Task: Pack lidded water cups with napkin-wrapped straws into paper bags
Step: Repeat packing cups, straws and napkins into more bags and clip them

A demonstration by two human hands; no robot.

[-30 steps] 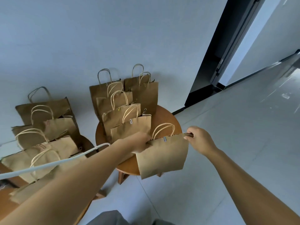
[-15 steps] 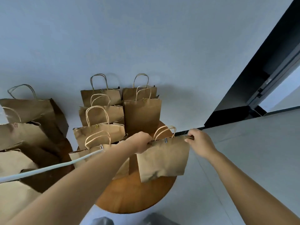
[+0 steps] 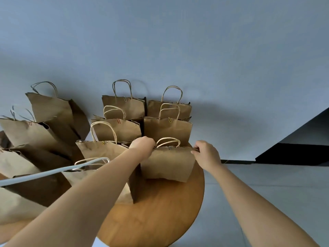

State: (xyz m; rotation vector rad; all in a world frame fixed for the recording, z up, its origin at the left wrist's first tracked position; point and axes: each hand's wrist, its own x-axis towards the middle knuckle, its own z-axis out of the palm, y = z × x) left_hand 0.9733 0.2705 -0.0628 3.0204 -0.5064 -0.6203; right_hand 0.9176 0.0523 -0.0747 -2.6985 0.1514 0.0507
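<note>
A: Head view, entry one: a brown paper bag (image 3: 169, 164) is held at its top edge over the round wooden counter (image 3: 160, 211). The left hand (image 3: 142, 144) is clamped on the left corner of the rim, the right hand (image 3: 206, 154) pinched on the right corner. Whether the base is touching the wood cannot be told.

B: Stock already set down?

A: A cluster of handled paper bags (image 3: 167, 129) is ranged behind it against the wall (image 3: 178, 41), several fastened with paper clips (image 3: 170, 119). More bags (image 3: 35, 136) are listed at the left. A white cord (image 3: 53, 172) is noted across the left forearm.

B: Cups, straws?

A: None visible; contents are hidden. Packing is judged largely done, this bag being placed among the finished ones.
</note>
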